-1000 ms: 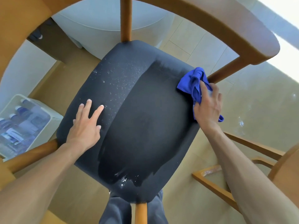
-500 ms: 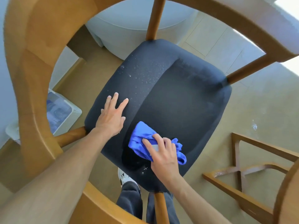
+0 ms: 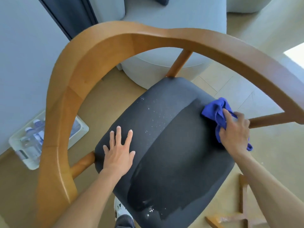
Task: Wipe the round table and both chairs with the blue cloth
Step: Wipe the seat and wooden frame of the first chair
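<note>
On the seat: we see both our hands working on one chair, viewed from above.
Chair (image 3: 92,66): we look down through its curved wooden back rail, which arcs over the dark padded seat (image 3: 172,153).
Seat surface: we note a darker band running from the far right corner to the near edge; the lighter left part carries pale specks, and a few more sit at the near edge.
Left hand (image 3: 119,155): we have it flat on the left part of the seat, fingers straight and spread, holding nothing.
Right hand (image 3: 235,132): we press it down on the blue cloth (image 3: 215,111) at the far right corner of the seat, with the fingers laid over the bunched fabric; we cannot tell how tightly they curl round it.
Cloth position: we find it crumpled on the seat's right edge, just beside the wooden strut that joins the rail, with a tail hanging out under our wrist.
Floor, left: we see a clear box of bottles (image 3: 32,142) beside the wall.
Floor, near right: we see part of a wooden cross-frame (image 3: 241,209).
Far side: we make out a pale round upholstered piece (image 3: 172,30) behind the chair.
Near edge: we glimpse a shoe (image 3: 120,209) under the seat.
</note>
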Motion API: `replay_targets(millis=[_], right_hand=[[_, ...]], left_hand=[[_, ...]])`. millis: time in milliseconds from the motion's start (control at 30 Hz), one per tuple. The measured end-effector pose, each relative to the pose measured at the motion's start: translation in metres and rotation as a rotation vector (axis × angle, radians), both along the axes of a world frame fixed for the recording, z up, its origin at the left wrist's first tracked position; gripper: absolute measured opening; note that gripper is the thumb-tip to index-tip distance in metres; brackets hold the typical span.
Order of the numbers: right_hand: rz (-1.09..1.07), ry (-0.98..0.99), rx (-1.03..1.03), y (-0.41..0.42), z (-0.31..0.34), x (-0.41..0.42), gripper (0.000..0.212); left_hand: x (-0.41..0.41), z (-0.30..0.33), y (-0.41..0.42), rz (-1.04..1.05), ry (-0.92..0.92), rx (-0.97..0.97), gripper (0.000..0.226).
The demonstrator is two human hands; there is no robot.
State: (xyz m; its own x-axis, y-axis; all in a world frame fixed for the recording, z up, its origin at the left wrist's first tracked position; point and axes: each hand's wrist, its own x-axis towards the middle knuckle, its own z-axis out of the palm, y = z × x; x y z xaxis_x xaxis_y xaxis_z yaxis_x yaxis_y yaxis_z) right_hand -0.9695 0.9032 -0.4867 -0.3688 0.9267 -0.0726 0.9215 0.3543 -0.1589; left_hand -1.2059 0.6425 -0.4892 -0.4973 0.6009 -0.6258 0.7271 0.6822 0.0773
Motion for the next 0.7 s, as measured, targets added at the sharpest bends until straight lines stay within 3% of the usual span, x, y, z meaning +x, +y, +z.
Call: replay_targets(millis=[100, 333, 500, 600, 700], right_hand=[[-0.212, 0.135, -0.084, 0.030, -0.004, -0.026, 0.051], [-0.156, 0.161, -0.059, -0.008, -0.015, -0.110, 0.057], [0.197, 0.273, -0.139, -0.114, -0.019, -0.168, 0.062], [0.455, 0.270, -0.197, -0.183, -0.019, -0.170, 0.060], [0.589, 0.266, -0.181, -0.187, -0.021, -0.161, 0.062]], left_hand=[[0.002, -0.005, -0.001, 0.009, -0.002, 0.009, 0.073], [0.002, -0.010, -0.001, 0.041, -0.018, 0.028, 0.074], [-0.001, -0.005, -0.002, 0.146, -0.091, 0.150, 0.076], [-0.010, 0.003, -0.003, 0.524, -0.147, 0.419, 0.053], [-0.011, 0.013, 0.001, 0.732, -0.106, 0.473, 0.039]])
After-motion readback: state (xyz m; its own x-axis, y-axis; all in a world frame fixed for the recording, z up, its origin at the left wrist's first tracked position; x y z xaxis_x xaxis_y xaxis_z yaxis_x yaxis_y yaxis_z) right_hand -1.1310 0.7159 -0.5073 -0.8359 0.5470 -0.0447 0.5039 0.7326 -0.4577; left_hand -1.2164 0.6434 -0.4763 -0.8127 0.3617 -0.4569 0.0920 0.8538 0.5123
